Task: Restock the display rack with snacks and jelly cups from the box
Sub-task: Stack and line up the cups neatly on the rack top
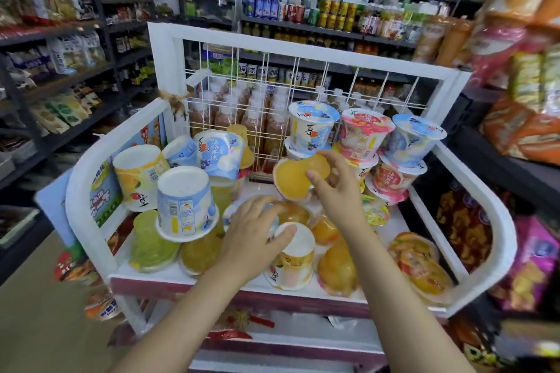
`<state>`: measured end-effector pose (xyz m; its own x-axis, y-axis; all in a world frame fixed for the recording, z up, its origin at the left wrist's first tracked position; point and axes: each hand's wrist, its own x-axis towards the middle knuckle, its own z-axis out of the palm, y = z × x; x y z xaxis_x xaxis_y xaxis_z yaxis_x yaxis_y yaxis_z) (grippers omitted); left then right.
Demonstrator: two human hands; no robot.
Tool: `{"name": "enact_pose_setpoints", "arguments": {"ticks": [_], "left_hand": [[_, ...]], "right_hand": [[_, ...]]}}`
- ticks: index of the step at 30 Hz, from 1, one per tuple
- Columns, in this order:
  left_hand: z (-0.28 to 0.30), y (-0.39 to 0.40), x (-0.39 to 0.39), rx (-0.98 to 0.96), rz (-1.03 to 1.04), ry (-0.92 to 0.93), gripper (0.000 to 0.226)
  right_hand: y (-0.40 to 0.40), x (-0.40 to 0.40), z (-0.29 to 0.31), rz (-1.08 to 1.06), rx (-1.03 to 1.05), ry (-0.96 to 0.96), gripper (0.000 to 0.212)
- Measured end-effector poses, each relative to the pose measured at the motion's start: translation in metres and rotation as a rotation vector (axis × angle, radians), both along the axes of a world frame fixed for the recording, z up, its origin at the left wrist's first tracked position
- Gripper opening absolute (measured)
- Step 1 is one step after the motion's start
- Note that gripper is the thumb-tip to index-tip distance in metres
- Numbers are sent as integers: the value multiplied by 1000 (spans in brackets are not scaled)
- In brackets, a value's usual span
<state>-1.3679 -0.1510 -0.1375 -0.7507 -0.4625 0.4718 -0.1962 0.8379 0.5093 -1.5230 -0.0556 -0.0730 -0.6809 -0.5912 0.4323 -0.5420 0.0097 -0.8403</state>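
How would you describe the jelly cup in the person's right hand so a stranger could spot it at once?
Start at the white display rack and go to its wire grid back. Just in front, the right hand pinches an orange jelly cup. Unlike the label-wrapped tubs stacked beside it, it is clear, showing orange jelly.

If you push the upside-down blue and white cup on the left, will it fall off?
Probably. The blue and white cup sits upside down and tilted on rounded jelly packs, not on the flat shelf, so a push would likely tip it. Its round sides suggest it could roll afterwards. The white rail beside it might stop it.
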Motion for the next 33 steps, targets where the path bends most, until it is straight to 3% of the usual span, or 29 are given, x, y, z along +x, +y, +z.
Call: {"name": "enact_pose_setpoints", "arguments": {"ticks": [4, 7, 12, 18, 24, 33], "left_hand": [[1, 18, -5, -81, -114, -376, 95], [0, 17, -7, -149, -117, -505, 96], [6, 8, -14, -124, -248, -501, 53], [8, -3, -12, 15, -324, -437, 61], [3, 3, -16, 63, -185, -335, 57], [5, 12, -20, 63, -83, -350, 78]], "right_hand": [[34, -1, 6, -212, -83, -131, 29], [58, 0, 3, -287, -49, -218, 33], [83, 10, -20, -391, 14, -324, 28], [80, 1, -41, -406, 160, -361, 39], [58, -20, -32, -295, 332, -147, 39], [44, -42, -43, -80, 535, 20, 44]]}}
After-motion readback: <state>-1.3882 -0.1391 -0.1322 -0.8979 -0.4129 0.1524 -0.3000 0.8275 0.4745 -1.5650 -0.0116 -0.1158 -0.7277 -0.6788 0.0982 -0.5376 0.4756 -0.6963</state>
